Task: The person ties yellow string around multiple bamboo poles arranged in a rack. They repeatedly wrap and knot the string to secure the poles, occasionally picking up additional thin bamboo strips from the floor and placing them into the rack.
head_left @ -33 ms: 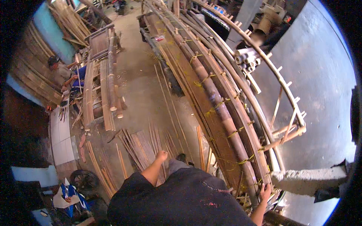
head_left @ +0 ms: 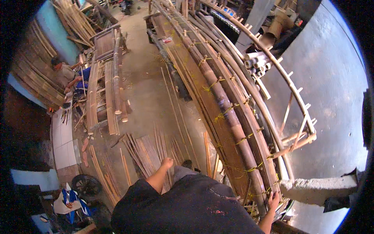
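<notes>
My left hand (head_left: pixel 167 162) is closed in a fist in front of my body, above bamboo strips on the floor. Whatever it may hold is hidden. At the lower right, my right hand (head_left: pixel 274 201) curls over the near end of the brown bamboo slats (head_left: pixel 259 156) on a long bamboo frame. Beside those slats runs a thick bamboo pole (head_left: pixel 237 128), bound with yellow ties (head_left: pixel 218 116). A wide brown panel of slats (head_left: pixel 210 119) lies on the pole's left.
Loose strips (head_left: pixel 142 150) cover the floor ahead. A smaller bamboo frame (head_left: pixel 93 91) stands left, with a seated person (head_left: pixel 66 74) beside it. A curved pole rail (head_left: pixel 286 76) and concrete ledge (head_left: pixel 319 187) stand right. A black wheel (head_left: pixel 85 187) is lower left.
The seated person's head and arms have shifted slightly. My hands keep their places.
</notes>
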`<state>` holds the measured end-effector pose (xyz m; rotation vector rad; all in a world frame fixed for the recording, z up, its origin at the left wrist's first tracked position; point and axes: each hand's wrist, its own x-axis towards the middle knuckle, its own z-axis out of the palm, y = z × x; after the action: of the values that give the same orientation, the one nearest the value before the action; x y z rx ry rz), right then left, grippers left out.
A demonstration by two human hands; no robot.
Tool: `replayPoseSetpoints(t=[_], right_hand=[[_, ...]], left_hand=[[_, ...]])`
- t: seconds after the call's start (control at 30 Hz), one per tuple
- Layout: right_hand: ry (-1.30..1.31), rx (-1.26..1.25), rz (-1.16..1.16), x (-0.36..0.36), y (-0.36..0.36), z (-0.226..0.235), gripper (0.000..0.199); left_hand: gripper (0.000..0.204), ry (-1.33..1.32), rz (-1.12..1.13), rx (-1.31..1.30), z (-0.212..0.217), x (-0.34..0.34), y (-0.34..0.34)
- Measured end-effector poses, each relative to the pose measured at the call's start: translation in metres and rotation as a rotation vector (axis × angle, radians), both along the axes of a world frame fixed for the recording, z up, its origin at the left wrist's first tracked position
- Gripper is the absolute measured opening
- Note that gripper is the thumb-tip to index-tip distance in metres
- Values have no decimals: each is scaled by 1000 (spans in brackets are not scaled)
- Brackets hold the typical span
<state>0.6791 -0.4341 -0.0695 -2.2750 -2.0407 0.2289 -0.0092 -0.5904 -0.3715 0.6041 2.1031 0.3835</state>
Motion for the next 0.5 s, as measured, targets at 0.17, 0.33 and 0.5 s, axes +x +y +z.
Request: replayPoseSetpoints(t=[0.17,0.33,0.5], right_hand=[[-87,-20,87,-33,16,11,47],[-117,-75,125,-8,15,4,45],[-9,54,128,38,5,-26,42]], left_hand=[[39,-87,34,-92,-5,-9,-16],[36,45,69,-14,-11,-14,-21],[32,-84,210,-6,12,-18,15]])
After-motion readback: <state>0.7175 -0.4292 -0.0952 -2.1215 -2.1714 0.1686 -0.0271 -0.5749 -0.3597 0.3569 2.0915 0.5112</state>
